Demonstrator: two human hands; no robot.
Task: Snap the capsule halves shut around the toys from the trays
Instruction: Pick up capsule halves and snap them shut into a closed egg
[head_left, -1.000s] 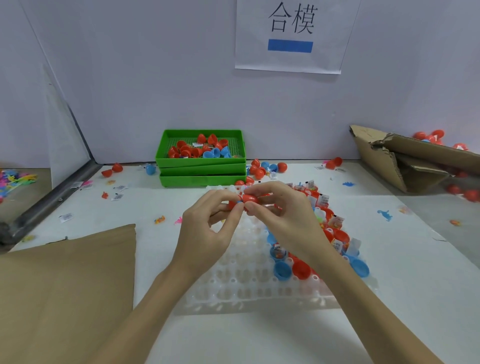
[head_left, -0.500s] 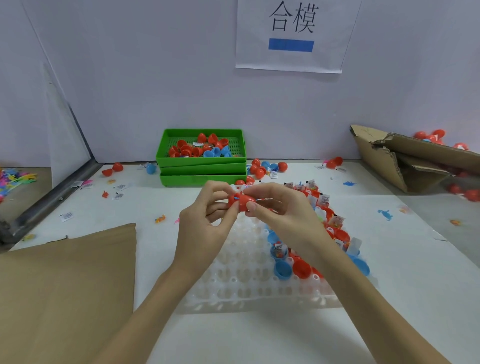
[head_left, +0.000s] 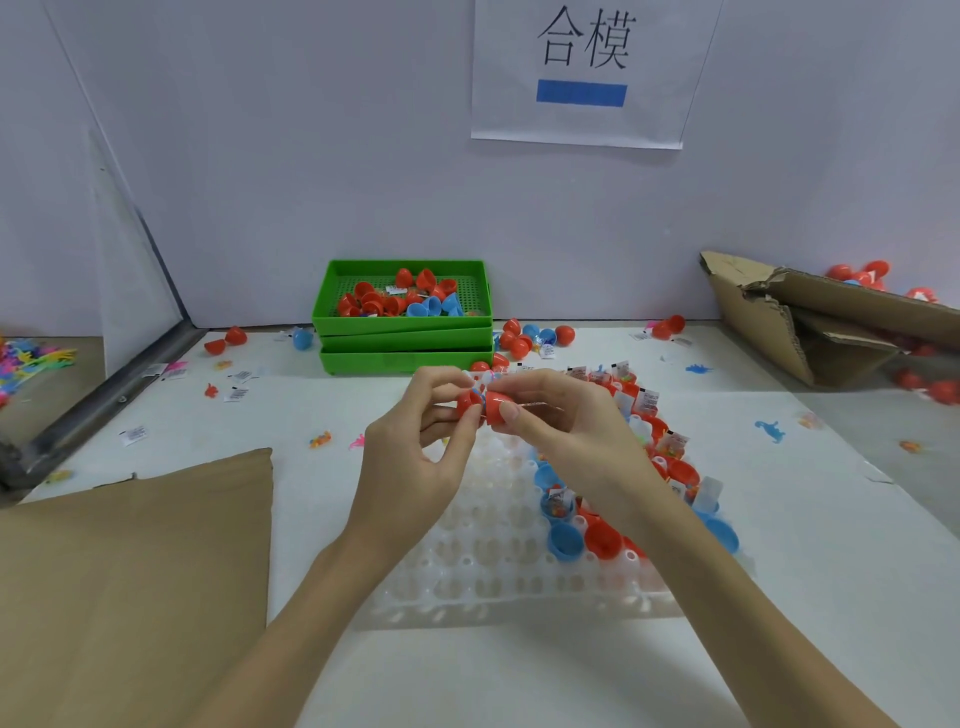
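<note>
Head view: both hands (head_left: 415, 457) pinch red capsule halves (head_left: 485, 404) above white tray (head_left: 498, 582).

A small assembly workstation in a factory or packing shop: a white surface (head_left: 779, 597) boxed in by plain partition walls, a printed station sign (head_left: 582, 73) on the far wall, stacked green trays (head_left: 402, 340) of capsule halves, torn cardboard boxes (head_left: 810, 322) at the right.

Pale wall (head_left: 260, 156) with paper sign (head_left: 582, 73) behind white table (head_left: 831, 519)
</note>
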